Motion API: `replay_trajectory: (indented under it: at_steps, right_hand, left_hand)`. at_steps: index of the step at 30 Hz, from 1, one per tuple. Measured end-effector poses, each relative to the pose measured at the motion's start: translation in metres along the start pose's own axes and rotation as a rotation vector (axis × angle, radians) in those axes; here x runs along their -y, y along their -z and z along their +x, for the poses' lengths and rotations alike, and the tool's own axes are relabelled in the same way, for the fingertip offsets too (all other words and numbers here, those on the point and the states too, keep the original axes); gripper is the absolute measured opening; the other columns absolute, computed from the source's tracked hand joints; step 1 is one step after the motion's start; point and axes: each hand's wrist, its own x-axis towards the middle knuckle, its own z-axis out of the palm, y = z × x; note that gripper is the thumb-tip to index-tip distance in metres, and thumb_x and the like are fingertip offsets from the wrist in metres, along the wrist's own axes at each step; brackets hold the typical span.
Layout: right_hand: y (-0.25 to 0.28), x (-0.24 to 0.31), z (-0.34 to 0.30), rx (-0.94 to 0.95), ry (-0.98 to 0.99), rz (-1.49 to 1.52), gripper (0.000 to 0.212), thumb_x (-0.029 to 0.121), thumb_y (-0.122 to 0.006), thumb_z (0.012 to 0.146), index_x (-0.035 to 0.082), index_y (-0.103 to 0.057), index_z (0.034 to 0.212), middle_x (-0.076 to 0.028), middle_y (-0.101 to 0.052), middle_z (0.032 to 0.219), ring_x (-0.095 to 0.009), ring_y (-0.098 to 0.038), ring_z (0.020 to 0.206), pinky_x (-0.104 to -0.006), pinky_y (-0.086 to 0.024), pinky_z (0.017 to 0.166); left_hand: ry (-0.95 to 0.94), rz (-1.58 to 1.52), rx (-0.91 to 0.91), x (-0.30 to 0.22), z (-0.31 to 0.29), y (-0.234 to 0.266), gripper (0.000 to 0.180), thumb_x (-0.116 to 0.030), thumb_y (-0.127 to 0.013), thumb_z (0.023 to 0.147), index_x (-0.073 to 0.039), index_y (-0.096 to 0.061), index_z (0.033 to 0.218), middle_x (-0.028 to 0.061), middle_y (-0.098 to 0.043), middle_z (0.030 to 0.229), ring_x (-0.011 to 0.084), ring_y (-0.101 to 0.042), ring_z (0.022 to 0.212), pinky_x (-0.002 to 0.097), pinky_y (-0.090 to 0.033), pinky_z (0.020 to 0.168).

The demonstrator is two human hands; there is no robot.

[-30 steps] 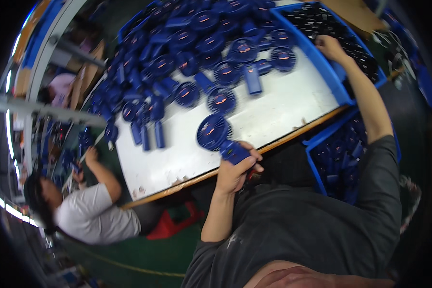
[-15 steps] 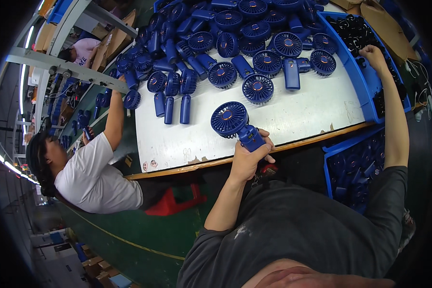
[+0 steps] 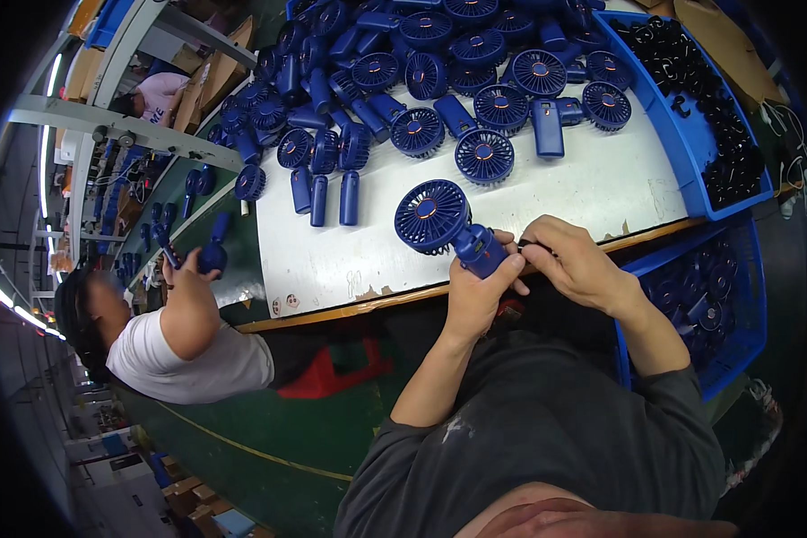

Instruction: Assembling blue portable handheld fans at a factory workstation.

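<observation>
My left hand [image 3: 475,300] is closed around the handle of a blue handheld fan [image 3: 432,216]. Its round grille points up and to the left, above the table's front edge. At the bottom end of that handle, my right hand [image 3: 578,264] pinches a small black part [image 3: 529,243], mostly covered by the fingers. The two hands almost meet there. Whether the black part touches the handle, I cannot tell.
Many blue fans [image 3: 484,157] crowd the white table [image 3: 601,193]. A blue tray [image 3: 690,134] of small black parts stands at right, above a blue crate [image 3: 753,305] of fans. At left a co-worker [image 3: 188,345] handles fans beside a red stool [image 3: 332,372].
My right hand has come from the black parts tray to the fan's handle end, bringing a small black part. The co-worker's raised arm has come down, now with a fan.
</observation>
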Motion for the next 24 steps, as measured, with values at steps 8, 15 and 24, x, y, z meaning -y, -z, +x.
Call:
replay_trajectory:
  at_steps: [8, 15, 24]
  right_hand:
    - [0.007, 0.004, 0.006, -0.073, 0.446, -0.219, 0.025, 0.007, -0.072, 0.08, 0.001, -0.063, 0.103, -0.015, -0.061, 0.097, -0.031, -0.064, 0.086, -0.0396, -0.053, 0.074]
    - [0.01, 0.02, 0.038, -0.003, 0.534, -0.33, 0.032, 0.011, -0.072, 0.081, 0.003, -0.064, 0.112, -0.014, -0.063, 0.097, -0.03, -0.063, 0.082, -0.0387, -0.053, 0.069]
    - [-0.018, 0.023, 0.009, -0.023, 0.308, -0.478, 0.06, 0.025, -0.074, 0.077, 0.005, -0.054, 0.13, -0.016, -0.055, 0.116, -0.033, -0.051, 0.111, -0.0429, -0.045, 0.093]
  left_hand:
    - [0.104, -0.217, 0.037, -0.024, -0.011, -0.001, 0.03, -0.005, -0.069, 0.089, 0.0, -0.053, 0.114, 0.0097, -0.06, 0.096, 0.0173, -0.064, 0.081, 0.0248, -0.056, 0.05]
    - [0.249, -0.013, 0.295, -0.02, -0.012, 0.008, 0.042, -0.033, -0.067, 0.092, 0.003, -0.055, 0.111, 0.0125, -0.061, 0.091, 0.0192, -0.065, 0.079, 0.026, -0.055, 0.047]
    - [0.188, -0.26, -0.06, -0.003, -0.007, -0.009, 0.052, -0.044, -0.032, 0.103, -0.003, -0.047, 0.131, 0.0143, -0.057, 0.125, 0.0251, -0.053, 0.122, 0.0394, -0.043, 0.105]
